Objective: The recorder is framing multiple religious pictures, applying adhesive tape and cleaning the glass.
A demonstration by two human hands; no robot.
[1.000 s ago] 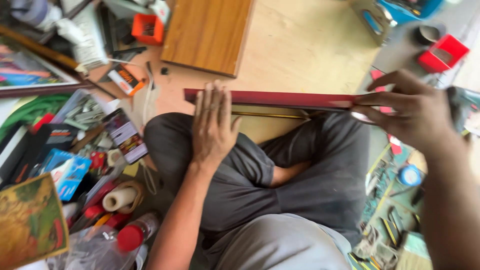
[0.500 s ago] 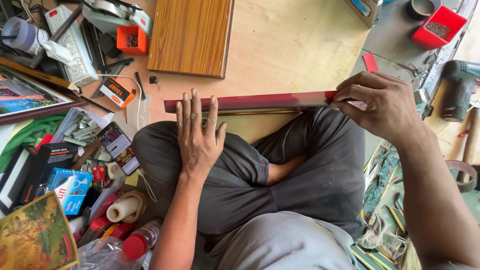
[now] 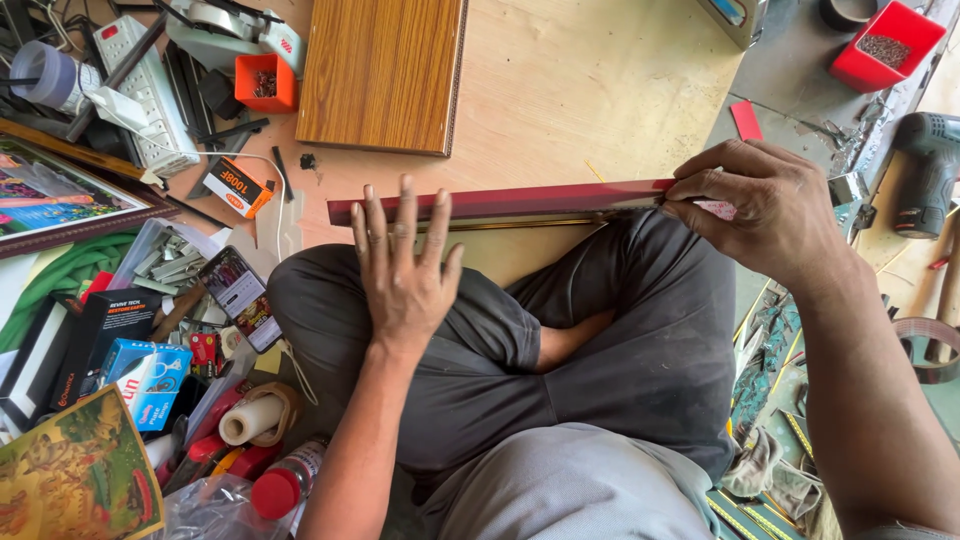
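A long dark red frame moulding strip (image 3: pixel 520 201) with a gold inner edge lies across my crossed knees on the plywood floor. My right hand (image 3: pixel 765 208) grips its right end between thumb and fingers. My left hand (image 3: pixel 405 270) rests flat on my left knee, fingers spread, fingertips reaching the strip's left part without gripping it.
A wood-grain board (image 3: pixel 385 72) lies ahead. To the left sit an orange tray of small parts (image 3: pixel 266 83), a power strip (image 3: pixel 145 90), a framed picture (image 3: pixel 60 195), boxes, a tape roll (image 3: pixel 252 418) and bottles. A red bin (image 3: pixel 888 48) and a drill (image 3: pixel 925 170) are on the right.
The view has shifted so the strip sits further left and lower in view. My left hand has stayed on the knee; my right hand keeps its hold on the strip's right end.
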